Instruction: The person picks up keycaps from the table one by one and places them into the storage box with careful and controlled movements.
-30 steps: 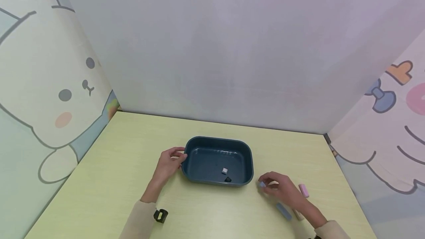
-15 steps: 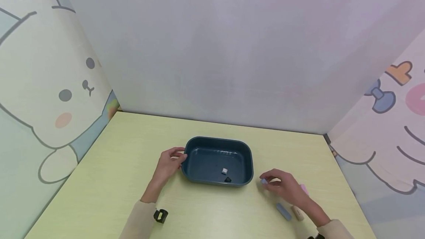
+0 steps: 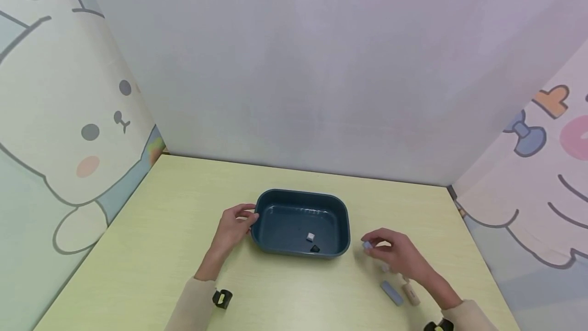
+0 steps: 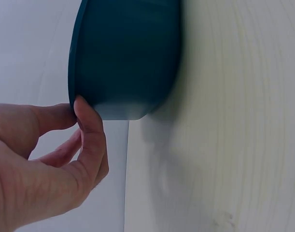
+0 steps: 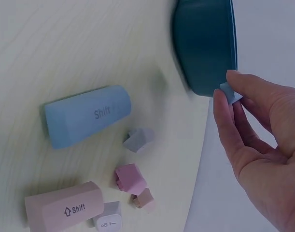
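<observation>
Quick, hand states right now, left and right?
Left hand: fingers pinching the rim of the dark teal, rounded-rectangular tub.
Right hand: fingers pinching a small, light-blue, blocky keycap, just outside the tub.

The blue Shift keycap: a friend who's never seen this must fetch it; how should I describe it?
On the pale table, find the dark tray. To its lower right in the head view lies the blue Shift keycap: long, with no arrow beside its lettering, unlike the pinkish Shift keycap.
</observation>
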A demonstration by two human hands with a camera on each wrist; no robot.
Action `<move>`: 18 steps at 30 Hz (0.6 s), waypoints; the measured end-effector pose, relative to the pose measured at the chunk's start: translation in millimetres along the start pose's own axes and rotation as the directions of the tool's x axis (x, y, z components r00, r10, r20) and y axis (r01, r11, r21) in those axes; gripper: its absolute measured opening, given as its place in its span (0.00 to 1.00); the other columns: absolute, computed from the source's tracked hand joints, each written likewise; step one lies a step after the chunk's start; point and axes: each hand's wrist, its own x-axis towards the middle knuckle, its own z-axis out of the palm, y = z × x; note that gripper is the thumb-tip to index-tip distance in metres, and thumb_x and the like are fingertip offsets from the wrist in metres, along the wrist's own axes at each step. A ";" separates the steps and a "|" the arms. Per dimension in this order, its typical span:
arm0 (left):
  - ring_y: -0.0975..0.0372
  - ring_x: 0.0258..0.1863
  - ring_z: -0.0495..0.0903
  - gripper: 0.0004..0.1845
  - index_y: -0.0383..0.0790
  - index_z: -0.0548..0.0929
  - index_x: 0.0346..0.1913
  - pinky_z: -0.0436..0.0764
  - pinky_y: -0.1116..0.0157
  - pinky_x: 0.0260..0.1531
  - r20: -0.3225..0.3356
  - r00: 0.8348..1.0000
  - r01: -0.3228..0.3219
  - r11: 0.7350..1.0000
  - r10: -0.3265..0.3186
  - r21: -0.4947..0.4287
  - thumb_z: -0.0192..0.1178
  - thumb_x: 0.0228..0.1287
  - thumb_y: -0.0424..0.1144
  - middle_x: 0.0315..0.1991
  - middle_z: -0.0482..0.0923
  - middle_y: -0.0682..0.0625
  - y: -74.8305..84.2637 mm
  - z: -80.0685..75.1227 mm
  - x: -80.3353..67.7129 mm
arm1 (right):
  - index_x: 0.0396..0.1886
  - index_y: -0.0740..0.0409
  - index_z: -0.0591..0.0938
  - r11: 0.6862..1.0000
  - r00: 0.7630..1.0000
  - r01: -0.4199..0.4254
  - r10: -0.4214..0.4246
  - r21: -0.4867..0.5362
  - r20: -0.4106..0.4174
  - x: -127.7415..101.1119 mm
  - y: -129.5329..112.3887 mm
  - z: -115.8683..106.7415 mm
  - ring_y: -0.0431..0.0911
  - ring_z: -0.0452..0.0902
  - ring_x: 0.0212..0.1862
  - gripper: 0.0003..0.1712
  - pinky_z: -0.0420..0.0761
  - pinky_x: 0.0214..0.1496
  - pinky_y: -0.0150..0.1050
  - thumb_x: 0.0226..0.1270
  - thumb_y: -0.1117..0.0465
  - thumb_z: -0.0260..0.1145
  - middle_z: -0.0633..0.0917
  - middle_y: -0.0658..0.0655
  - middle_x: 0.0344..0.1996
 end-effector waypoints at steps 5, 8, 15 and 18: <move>0.51 0.32 0.85 0.17 0.30 0.82 0.59 0.86 0.59 0.32 0.000 1.000 0.002 1.000 -0.002 0.004 0.65 0.70 0.31 0.41 0.83 0.40 0.1 0.4 1.0 | 0.49 0.58 0.86 1.000 1.000 0.022 -0.022 0.016 0.000 1.7 -2.0 -4.2 0.49 0.84 0.44 0.11 0.86 0.44 0.35 0.69 0.67 0.71 0.88 0.57 0.44; 0.51 0.32 0.85 0.17 0.30 0.82 0.58 0.86 0.58 0.33 0.000 1.000 0.003 1.000 -0.003 0.003 0.65 0.70 0.31 0.41 0.83 0.40 0.2 0.7 1.7 | 0.49 0.55 0.86 0.999 0.999 0.032 -0.032 0.018 -0.001 3.2 -2.4 -6.0 0.48 0.84 0.44 0.11 0.86 0.45 0.35 0.69 0.67 0.71 0.88 0.57 0.44; 0.53 0.32 0.85 0.17 0.30 0.82 0.59 0.85 0.60 0.33 0.003 1.000 0.011 1.000 -0.011 0.000 0.65 0.70 0.31 0.41 0.83 0.40 0.7 0.5 1.2 | 0.49 0.54 0.86 0.999 1.000 0.021 -0.020 0.050 -0.006 6.3 -3.2 -7.9 0.49 0.85 0.45 0.12 0.86 0.46 0.36 0.68 0.67 0.72 0.87 0.59 0.44; 0.54 0.32 0.85 0.17 0.30 0.82 0.59 0.85 0.60 0.33 0.001 1.000 0.011 1.000 -0.011 0.005 0.65 0.70 0.32 0.42 0.83 0.40 0.7 0.5 0.7 | 0.50 0.54 0.86 0.998 1.000 0.023 -0.022 0.052 -0.008 7.6 -4.4 -9.0 0.49 0.85 0.45 0.13 0.86 0.46 0.36 0.68 0.67 0.72 0.87 0.60 0.44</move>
